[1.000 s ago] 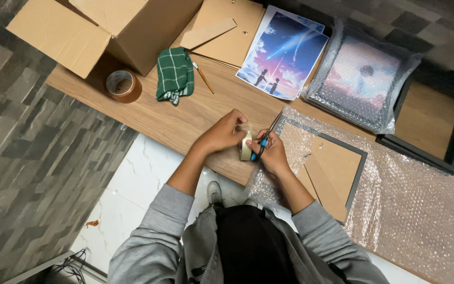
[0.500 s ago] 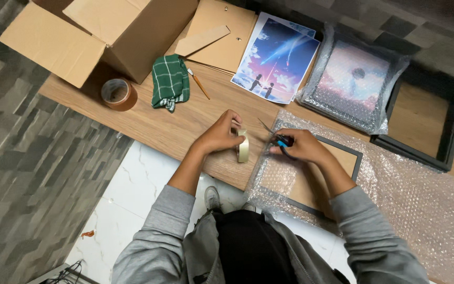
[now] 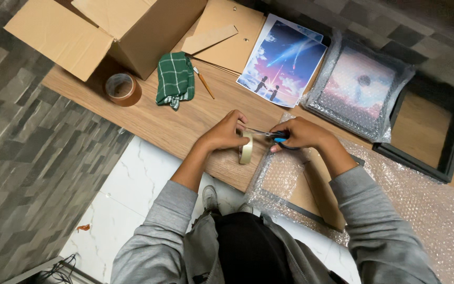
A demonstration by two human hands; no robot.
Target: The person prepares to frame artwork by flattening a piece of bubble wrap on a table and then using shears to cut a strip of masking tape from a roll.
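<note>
Crosswise, scissors (image 3: 269, 135) (right hand (image 3: 303, 134)) point left toward tape roll (image 3: 246, 147).

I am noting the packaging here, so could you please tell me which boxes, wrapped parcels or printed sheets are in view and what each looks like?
Cardboard box: top left on the wooden table, brown, flaps open.
Printed poster: top centre, rectangular, blue and pink sky scene.
Bubble-wrapped picture: right of the poster, pinkish image under clear wrap.
Bubble-wrapped frame: under the right hand, dark edge, brown backing.
</note>
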